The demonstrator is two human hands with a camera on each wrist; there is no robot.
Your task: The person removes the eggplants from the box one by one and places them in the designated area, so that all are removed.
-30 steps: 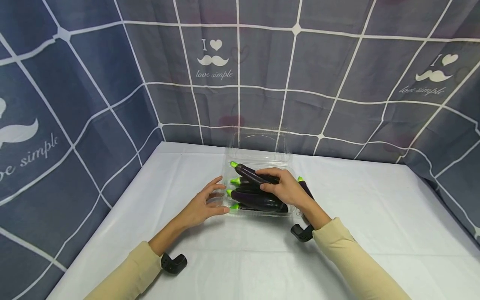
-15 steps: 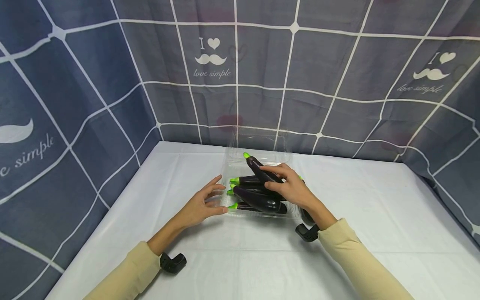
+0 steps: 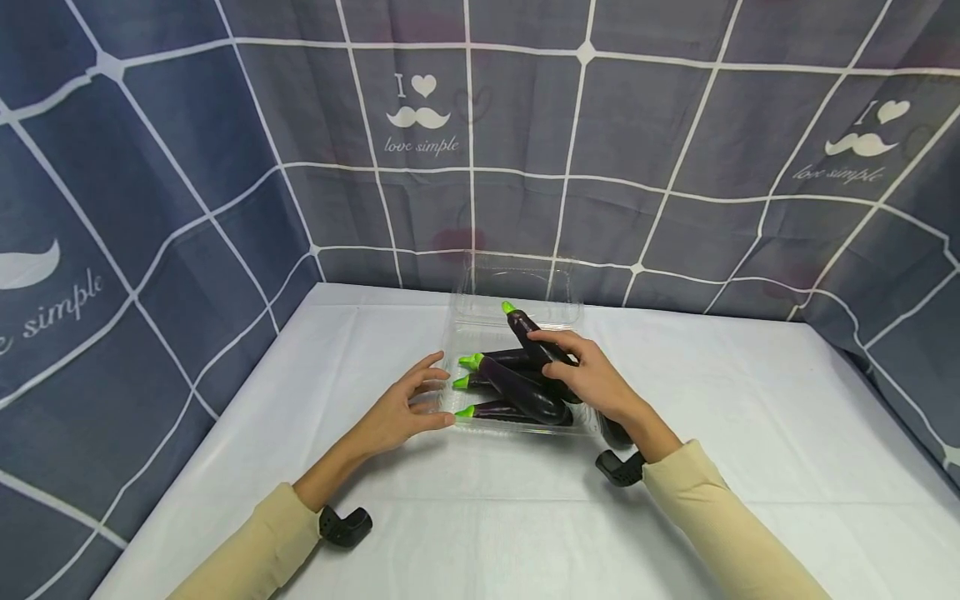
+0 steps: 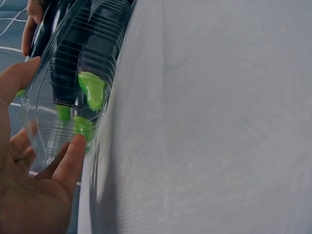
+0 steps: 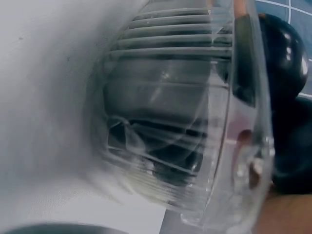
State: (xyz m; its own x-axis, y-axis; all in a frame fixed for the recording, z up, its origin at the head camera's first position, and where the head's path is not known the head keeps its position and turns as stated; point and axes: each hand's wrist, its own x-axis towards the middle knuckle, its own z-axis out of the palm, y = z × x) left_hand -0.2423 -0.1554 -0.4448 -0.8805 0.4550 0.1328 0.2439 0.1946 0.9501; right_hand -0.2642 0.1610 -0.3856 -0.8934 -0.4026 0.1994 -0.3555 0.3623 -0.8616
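In the head view my right hand [image 3: 592,379] grips a dark purple eggplant [image 3: 528,327] by its thicker part. Its green stem end points away toward the back, slanting above the others. Below it, several eggplants [image 3: 517,390] lie in a clear plastic clamshell box [image 3: 517,428], green stems mostly to the left. One of them lies diagonally across the pile. Spread fingers of my left hand [image 3: 401,410] touch the box's left end, thumb at the near corner. The left wrist view shows those fingertips against the ribbed clear wall [image 4: 48,141]. Close to the right wrist camera is the box's other end [image 5: 165,92].
The box's clear lid [image 3: 517,287] stands raised at the back, near the grey checked cloth [image 3: 525,208]. Another eggplant [image 3: 617,433] lies right of the box, partly hidden by my right wrist. A white cloth [image 3: 480,533] covers the table.
My right hand has shifted right with the eggplant, whose stem end swung right and back. The eggplant at the front of the pile has turned diagonal. My left hand stays at the box.
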